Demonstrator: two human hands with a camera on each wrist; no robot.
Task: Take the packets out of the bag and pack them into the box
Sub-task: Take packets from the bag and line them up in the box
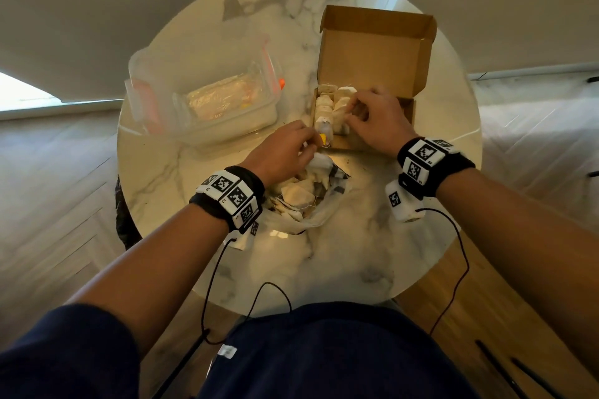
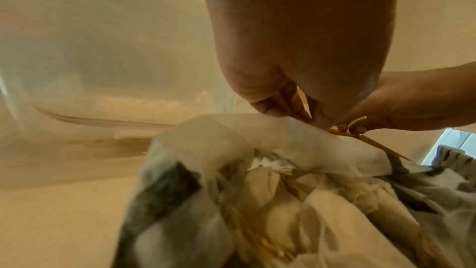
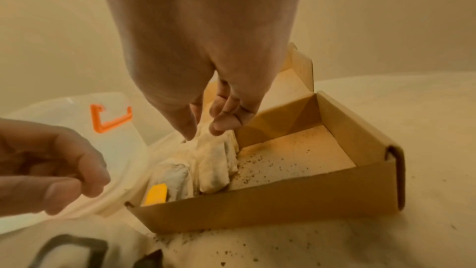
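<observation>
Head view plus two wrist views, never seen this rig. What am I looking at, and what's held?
No robot: a person works bare-handed, wearing bands with black-and-white marker squares. One camera sits on the head and looks down; one on each wrist looks along the fingers.

On the round white marble table stands an open brown cardboard box, with pale paper tea-bag packets lined along its left side. Nearer the person lies a crumpled white bag with dark print, more packets inside. To the left is a clear plastic container with orange clips.

The right hand is in the box, fingertips pinching the packets there; the right wrist view shows this best. The left hand is above the bag's mouth with fingers curled; whether it holds anything I cannot tell.
</observation>
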